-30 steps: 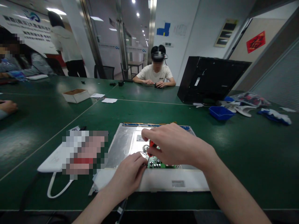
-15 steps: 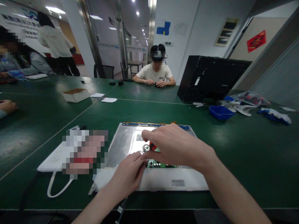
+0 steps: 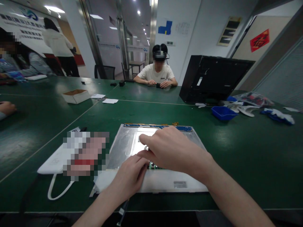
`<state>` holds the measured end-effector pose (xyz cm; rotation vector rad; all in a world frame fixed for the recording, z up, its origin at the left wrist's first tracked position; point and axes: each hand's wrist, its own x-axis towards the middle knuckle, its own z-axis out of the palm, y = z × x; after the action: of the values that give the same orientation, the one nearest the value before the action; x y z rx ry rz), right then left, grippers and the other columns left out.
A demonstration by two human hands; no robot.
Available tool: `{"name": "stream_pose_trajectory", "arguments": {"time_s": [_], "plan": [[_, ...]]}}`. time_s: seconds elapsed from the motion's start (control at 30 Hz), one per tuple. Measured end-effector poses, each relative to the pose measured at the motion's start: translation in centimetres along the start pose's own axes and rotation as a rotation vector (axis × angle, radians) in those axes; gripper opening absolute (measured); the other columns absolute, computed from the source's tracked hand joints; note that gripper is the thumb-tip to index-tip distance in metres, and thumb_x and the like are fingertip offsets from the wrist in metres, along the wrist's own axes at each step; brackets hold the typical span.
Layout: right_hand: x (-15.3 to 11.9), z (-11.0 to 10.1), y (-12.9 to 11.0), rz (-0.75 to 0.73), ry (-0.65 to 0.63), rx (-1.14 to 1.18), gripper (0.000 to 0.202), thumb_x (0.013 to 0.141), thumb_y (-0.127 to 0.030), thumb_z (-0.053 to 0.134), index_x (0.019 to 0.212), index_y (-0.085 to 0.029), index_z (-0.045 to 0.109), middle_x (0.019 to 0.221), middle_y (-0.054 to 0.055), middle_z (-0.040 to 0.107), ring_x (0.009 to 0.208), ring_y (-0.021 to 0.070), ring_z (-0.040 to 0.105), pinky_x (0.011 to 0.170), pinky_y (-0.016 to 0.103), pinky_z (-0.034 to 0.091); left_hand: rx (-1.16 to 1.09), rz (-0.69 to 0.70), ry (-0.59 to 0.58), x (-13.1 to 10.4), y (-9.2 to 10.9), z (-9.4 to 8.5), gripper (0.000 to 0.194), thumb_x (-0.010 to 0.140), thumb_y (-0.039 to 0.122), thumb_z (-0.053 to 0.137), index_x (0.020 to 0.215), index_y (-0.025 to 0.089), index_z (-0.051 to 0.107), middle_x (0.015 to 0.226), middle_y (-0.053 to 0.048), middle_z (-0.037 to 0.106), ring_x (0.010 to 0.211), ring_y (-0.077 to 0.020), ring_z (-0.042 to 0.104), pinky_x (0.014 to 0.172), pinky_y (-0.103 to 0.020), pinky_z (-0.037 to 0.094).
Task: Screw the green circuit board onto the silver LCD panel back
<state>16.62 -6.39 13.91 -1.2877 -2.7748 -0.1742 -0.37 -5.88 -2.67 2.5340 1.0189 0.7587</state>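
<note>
A display panel (image 3: 120, 146) lies metal back up on the green table, with a narrow blue circuit strip (image 3: 142, 125) along its far edge. My right hand (image 3: 165, 148) is curled above the middle of the panel, closed round a screwdriver whose red and black handle shows only in the earlier picture. Under that hand, part of a green circuit board (image 3: 153, 165) peeks out. My left hand (image 3: 131, 171) rests on the panel at the board's left end, fingertips pressed together beside my right thumb; what they pinch is hidden.
Left of the panel are a white power bank (image 3: 53, 160) with a cable and a blurred pinkish thing (image 3: 87, 154). Further off stand an open box (image 3: 77, 97), a blue tray (image 3: 223, 113) and a black monitor (image 3: 213, 78). A person (image 3: 157, 74) sits opposite; others are at left.
My right hand has turned and shifted slightly left, so the red and black handle is out of sight and less of the green board shows. My left hand stays put.
</note>
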Motion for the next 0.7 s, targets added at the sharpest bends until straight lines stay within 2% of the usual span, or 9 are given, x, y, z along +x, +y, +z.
{"name": "stream_pose_trajectory", "arguments": {"time_s": [0.13,0.27,0.4,0.53,0.7], "plan": [[-0.4,-0.3,0.6,-0.087,-0.050,0.063,0.009,0.092,-0.024,0.054,0.099,-0.018,0.057,0.080,0.004,0.071,0.066,0.0172,0.063,0.050,0.028,0.023,0.008,-0.001,-0.001,0.2,0.3,-0.2,0.019,0.087,0.011,0.043,0.094,0.019,0.059,0.094,-0.008,0.065,0.087,-0.0235,0.061,0.072,-0.034,0.047],[-0.5,-0.7,1.1,-0.119,-0.098,0.153,0.015,0.091,-0.020,0.053,0.105,-0.019,0.053,0.086,0.004,0.071,0.070,0.0161,0.061,0.053,0.027,0.028,-0.002,-0.010,-0.018,0.2,0.4,-0.3,0.020,0.089,0.012,0.042,0.095,0.019,0.059,0.094,-0.008,0.065,0.088,-0.0231,0.060,0.073,-0.034,0.047],[-0.6,-0.9,1.2,-0.169,-0.147,0.224,0.016,0.087,-0.018,0.058,0.101,-0.020,0.053,0.088,0.002,0.069,0.072,0.0147,0.060,0.055,0.025,0.031,-0.008,-0.016,-0.026,0.1,0.1,-0.3,0.019,0.089,0.013,0.043,0.097,0.020,0.059,0.097,-0.008,0.064,0.090,-0.0236,0.060,0.074,-0.035,0.047],[-0.7,-0.8,1.0,-0.130,-0.133,0.189,0.009,0.088,-0.024,0.058,0.097,-0.020,0.057,0.087,0.003,0.070,0.073,0.0159,0.061,0.056,0.026,0.030,-0.027,-0.002,-0.010,0.0,0.0,-0.1,0.021,0.088,0.010,0.043,0.099,0.020,0.057,0.101,-0.008,0.064,0.095,-0.0243,0.060,0.078,-0.036,0.047],[-0.3,-0.7,0.8,-0.017,-0.090,0.062,0.023,0.094,-0.040,0.055,0.091,-0.020,0.067,0.076,0.004,0.070,0.065,0.0155,0.060,0.053,0.027,0.023,0.002,-0.012,-0.015,0.0,0.0,0.0,0.019,0.090,0.011,0.042,0.098,0.020,0.057,0.095,-0.007,0.065,0.088,-0.0234,0.061,0.074,-0.035,0.046]]}}
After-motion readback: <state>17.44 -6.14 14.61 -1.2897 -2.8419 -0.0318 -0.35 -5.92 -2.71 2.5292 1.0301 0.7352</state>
